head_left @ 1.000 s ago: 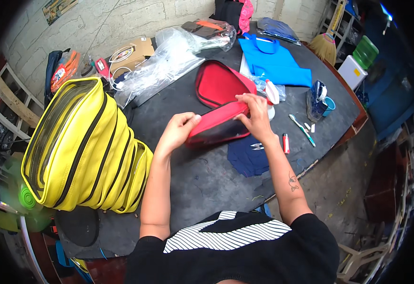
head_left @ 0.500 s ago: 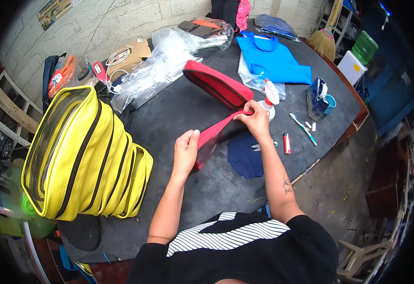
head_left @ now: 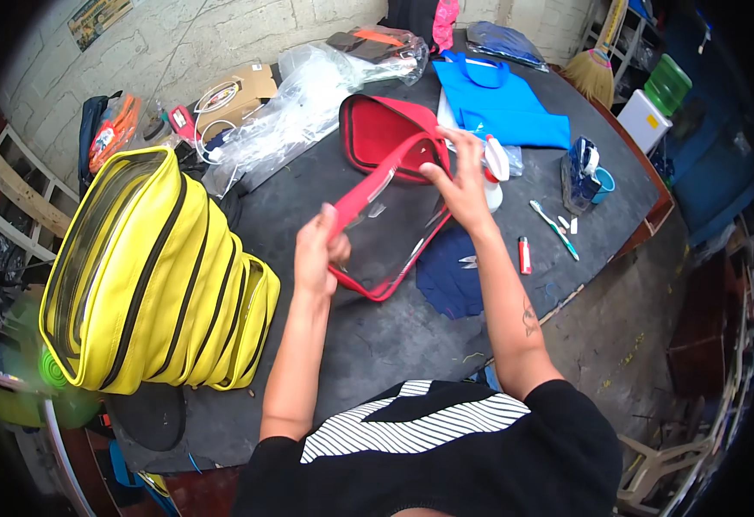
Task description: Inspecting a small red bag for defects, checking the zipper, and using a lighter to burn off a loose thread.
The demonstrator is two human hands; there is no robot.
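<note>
I stood in the room and saw a person at a dark table point(head_left: 377, 345), with a red case point(head_left: 373, 188) in front of the body, near the middle of the table. The left hand point(head_left: 314, 254) had its fingers curled around the near end of the case's red strip, grasping it firmly. The right hand point(head_left: 463, 177) was at the far end of the same strip; its fingers were spread and the thumb stood apart, so it was not clenched, but whether the fingertips touched the edge I could not tell. The case was tilted, its transparent panel was turned toward the person, and its other red part stood open on the far side. Just beside the right hand stood a white spray bottle point(head_left: 496, 177). Under the right forearm a navy cloth point(head_left: 446, 280) lay on the table, partly covered from my view. To the right of it lay a red lighter point(head_left: 524, 256) and a toothbrush point(head_left: 554, 230), and farther there was a teal cup point(head_left: 602, 185). Behind the case I saw a blue bag point(head_left: 510, 112) and crumpled clear plastic point(head_left: 308, 108). At the left, yellow cases point(head_left: 178, 284) with black zippers stood one against another.
</note>
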